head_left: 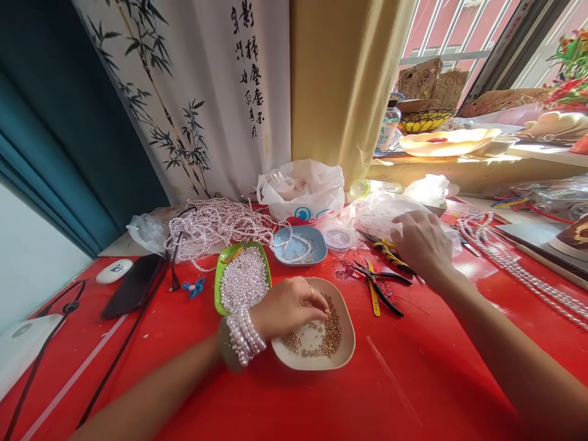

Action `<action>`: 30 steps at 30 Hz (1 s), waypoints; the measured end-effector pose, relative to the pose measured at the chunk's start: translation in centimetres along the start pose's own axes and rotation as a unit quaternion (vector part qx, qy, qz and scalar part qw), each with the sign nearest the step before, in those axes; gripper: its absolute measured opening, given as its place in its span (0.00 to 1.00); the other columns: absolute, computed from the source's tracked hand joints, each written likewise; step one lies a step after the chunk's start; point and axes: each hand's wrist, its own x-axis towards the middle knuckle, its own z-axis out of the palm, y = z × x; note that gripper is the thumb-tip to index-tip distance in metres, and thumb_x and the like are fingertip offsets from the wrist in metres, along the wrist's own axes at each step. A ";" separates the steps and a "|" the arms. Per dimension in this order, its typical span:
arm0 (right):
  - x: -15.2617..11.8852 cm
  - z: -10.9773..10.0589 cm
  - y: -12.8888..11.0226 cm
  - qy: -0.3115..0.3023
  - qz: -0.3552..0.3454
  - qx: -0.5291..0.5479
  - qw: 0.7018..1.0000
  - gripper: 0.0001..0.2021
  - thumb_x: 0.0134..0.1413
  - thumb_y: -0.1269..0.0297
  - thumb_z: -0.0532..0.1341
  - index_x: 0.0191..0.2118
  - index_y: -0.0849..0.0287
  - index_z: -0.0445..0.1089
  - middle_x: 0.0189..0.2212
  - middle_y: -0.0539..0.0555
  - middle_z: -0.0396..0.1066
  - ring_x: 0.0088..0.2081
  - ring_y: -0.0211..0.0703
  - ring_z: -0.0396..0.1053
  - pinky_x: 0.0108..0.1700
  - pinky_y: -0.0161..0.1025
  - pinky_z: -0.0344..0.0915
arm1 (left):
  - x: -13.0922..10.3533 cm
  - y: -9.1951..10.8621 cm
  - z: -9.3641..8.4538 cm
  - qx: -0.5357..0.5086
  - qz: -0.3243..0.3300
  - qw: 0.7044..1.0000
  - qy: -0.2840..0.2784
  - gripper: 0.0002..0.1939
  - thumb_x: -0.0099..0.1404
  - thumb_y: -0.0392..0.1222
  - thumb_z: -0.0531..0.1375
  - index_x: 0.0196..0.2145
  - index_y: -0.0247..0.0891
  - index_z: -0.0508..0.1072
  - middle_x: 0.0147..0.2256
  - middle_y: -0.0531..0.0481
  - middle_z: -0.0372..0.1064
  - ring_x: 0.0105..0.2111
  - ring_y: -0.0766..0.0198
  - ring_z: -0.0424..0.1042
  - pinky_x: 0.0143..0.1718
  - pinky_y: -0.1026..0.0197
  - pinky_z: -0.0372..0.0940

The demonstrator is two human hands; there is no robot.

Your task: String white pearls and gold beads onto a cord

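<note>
My left hand [291,306], with pearl bracelets [248,335] on its wrist, is over a cream dish [346,352] of small gold beads [333,327]. Its fingers are curled together and point down into the beads; what is between the fingertips is hidden. Farther off to the right, my right hand [425,242] is bent down beside a crumpled clear plastic bag [379,211] and yellow-and-black pliers [390,252]. Those fingertips are hidden, so contact with either cannot be made out. Black-handled pliers [383,291] lie across yellow tweezers [374,297] between the hands.
Behind my left wrist stands a green dish [217,294] of white pearls. A blue dish [301,260] and a heap of pearl strands [215,223] are farther back. More strands [519,269] lie at right. A phone [133,286] and cables are at left.
</note>
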 end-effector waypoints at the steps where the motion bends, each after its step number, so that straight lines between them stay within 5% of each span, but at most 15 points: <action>1: -0.1 -0.4 -0.7 0.013 -0.025 0.037 0.999 0.14 0.50 0.66 0.49 0.38 0.62 0.68 0.41 0.62 0.66 0.45 0.55 0.59 0.37 0.45 0.58 | 0.2 0.0 -0.2 -0.085 -0.032 0.996 0.010 0.09 0.53 0.42 0.58 0.30 0.35 0.73 0.32 0.47 0.70 0.34 0.63 0.67 0.38 0.59 0.61; 4: -1.0 -1.7 -3.5 -0.103 -0.070 0.251 0.960 0.13 0.50 0.66 0.49 0.35 0.62 0.69 0.34 0.58 0.69 0.38 0.46 0.65 0.38 0.42 0.60 | 0.5 0.1 -0.9 -0.292 -0.098 0.951 0.035 0.12 0.52 0.42 0.59 0.33 0.31 0.71 0.30 0.45 0.72 0.32 0.64 0.69 0.37 0.58 0.63; 6: -2.0 -2.5 -5.6 -0.269 -0.108 0.415 0.862 0.14 0.52 0.63 0.49 0.39 0.62 0.68 0.32 0.56 0.70 0.30 0.39 0.66 0.33 0.37 0.62 | 0.6 0.3 -1.3 -0.362 -0.114 0.923 0.062 0.13 0.51 0.41 0.60 0.34 0.29 0.71 0.29 0.45 0.72 0.31 0.65 0.70 0.38 0.59 0.63; 8: -3.2 -3.1 -7.2 -0.362 -0.122 0.523 0.762 0.16 0.53 0.59 0.50 0.43 0.62 0.65 0.33 0.56 0.70 0.27 0.35 0.66 0.26 0.33 0.61 | 0.5 0.5 -1.7 -0.401 -0.110 0.906 0.083 0.14 0.51 0.41 0.60 0.35 0.29 0.71 0.28 0.46 0.72 0.30 0.66 0.69 0.36 0.60 0.63; 11: -4.6 -3.4 -8.7 -0.416 -0.133 0.574 0.693 0.16 0.49 0.59 0.55 0.42 0.62 0.65 0.31 0.54 0.70 0.27 0.33 0.66 0.26 0.31 0.61 | 0.4 0.7 -2.1 -0.406 -0.096 0.902 0.110 0.13 0.51 0.41 0.61 0.33 0.30 0.71 0.27 0.47 0.70 0.26 0.69 0.67 0.31 0.64 0.61; 16: -5.0 -3.7 -9.1 -0.388 -0.118 0.538 0.739 0.11 0.47 0.60 0.57 0.31 0.62 0.70 0.23 0.50 0.68 0.25 0.33 0.64 0.27 0.32 0.60 | 0.4 0.8 -2.3 -0.351 -0.100 0.923 0.124 0.12 0.50 0.43 0.61 0.29 0.30 0.71 0.23 0.50 0.67 0.21 0.73 0.61 0.23 0.68 0.55; 24: -4.2 -4.1 -8.5 -0.400 -0.069 0.590 0.698 0.10 0.42 0.60 0.60 0.23 0.62 0.66 0.19 0.48 0.64 0.22 0.31 0.61 0.26 0.31 0.59 | 0.0 1.3 -2.9 -0.385 -0.126 0.912 0.068 0.13 0.52 0.47 0.57 0.25 0.32 0.64 0.22 0.55 0.60 0.18 0.76 0.53 0.16 0.71 0.45; 30: -4.3 -3.2 -8.1 -0.435 -0.105 0.500 0.742 0.09 0.46 0.61 0.57 0.27 0.63 0.66 0.17 0.46 0.58 0.19 0.30 0.55 0.20 0.29 0.54 | 0.2 0.9 -1.6 -0.359 -0.151 0.921 0.032 0.10 0.53 0.44 0.55 0.27 0.33 0.63 0.20 0.54 0.64 0.13 0.78 0.45 0.15 0.70 0.42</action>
